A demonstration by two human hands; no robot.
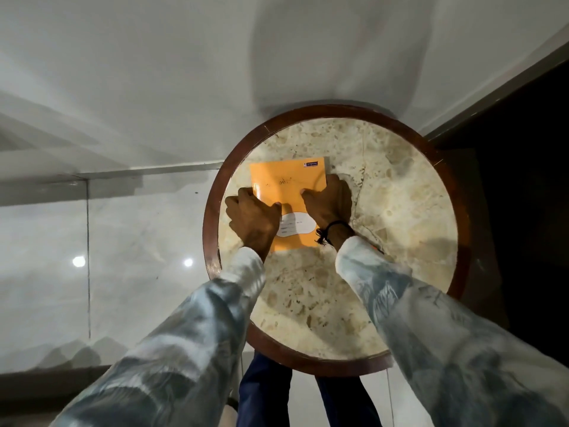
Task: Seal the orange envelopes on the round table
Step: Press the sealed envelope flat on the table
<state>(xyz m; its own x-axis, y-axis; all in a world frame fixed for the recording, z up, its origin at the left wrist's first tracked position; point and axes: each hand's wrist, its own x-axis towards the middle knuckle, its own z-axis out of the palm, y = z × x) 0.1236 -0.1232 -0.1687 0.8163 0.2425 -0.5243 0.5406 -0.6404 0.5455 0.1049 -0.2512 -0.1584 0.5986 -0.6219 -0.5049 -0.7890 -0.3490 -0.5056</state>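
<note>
An orange envelope (288,183) lies flat on the round marble table (385,192), left of its middle, with a white address label near its close end and a small logo at the far corner. My left hand (251,221) grips the envelope's left edge, thumb on top. My right hand (329,201) grips its right edge, thumb pressing on the orange face. Only one envelope shows; whether others lie under it is hidden.
The table has a dark wooden rim (212,211) and stands on a pale glossy floor. A dark wooden panel (529,167) rises to the right of the table. My legs (264,392) in dark trousers stand at the table's near edge.
</note>
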